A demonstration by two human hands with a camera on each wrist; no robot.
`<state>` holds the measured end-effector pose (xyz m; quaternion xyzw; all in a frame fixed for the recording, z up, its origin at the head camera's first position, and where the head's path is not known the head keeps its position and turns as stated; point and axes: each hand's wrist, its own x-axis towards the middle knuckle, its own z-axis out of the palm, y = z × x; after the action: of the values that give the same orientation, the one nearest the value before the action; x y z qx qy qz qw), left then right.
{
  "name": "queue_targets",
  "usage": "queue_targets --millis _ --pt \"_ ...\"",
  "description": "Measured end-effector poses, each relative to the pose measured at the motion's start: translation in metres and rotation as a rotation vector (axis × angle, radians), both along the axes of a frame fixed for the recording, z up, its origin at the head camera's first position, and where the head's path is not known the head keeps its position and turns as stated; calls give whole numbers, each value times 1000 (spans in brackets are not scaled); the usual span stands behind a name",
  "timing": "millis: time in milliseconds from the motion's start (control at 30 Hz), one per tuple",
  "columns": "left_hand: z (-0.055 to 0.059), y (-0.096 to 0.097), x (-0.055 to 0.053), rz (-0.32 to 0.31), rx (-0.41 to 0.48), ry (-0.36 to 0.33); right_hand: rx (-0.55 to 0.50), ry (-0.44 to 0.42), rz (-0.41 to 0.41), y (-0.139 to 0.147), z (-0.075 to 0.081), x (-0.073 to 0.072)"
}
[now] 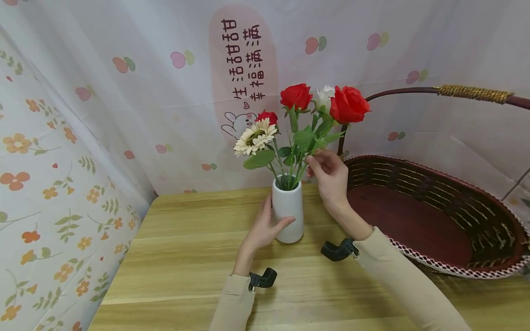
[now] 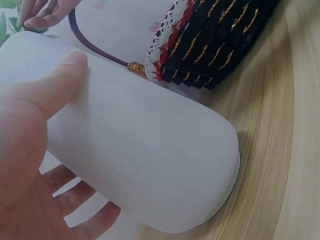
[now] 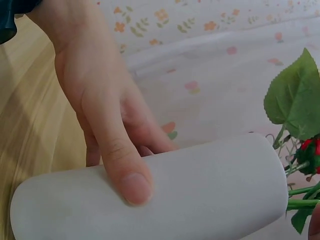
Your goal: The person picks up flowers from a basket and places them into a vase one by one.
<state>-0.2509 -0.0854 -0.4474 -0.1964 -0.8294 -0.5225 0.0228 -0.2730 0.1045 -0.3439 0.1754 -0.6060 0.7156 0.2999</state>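
Note:
A white vase [image 1: 288, 216] stands upright on the table, and my left hand [image 1: 267, 225] holds its left side. The left thumb [image 2: 67, 82] lies across the vase's front while the other fingers go round behind it. Above the rim, my right hand [image 1: 331, 177] pinches a green flower stem between thumb and forefinger; leaves partly hide the grip. The bunch in the vase has red roses [image 1: 349, 105], a white flower [image 1: 325, 95] and a cream daisy-like flower [image 1: 255, 137] leaning left. A broad green leaf [image 3: 292, 95] hangs just past the rim in the right wrist view.
A dark brown woven basket [image 1: 414, 161] with a tall handle [image 1: 474, 93] and white lace trim stands to the right, close to my right forearm. Behind the wooden table [image 1: 174, 257] hangs a printed curtain [image 1: 165, 115].

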Motion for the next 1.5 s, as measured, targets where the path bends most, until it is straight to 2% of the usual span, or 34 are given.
queue_targets --millis 200,467,1100,1500 --pt "1 0 -1 -5 0 24 -25 -66 -14 -3 -5 -1" --pt "1 0 0 4 -4 14 -6 -163 -16 -9 -12 2" --pt "-1 0 1 6 3 10 4 -172 -44 -13 -18 8" --pt "-2 0 0 13 -1 23 -18 -181 -7 -11 -21 13"
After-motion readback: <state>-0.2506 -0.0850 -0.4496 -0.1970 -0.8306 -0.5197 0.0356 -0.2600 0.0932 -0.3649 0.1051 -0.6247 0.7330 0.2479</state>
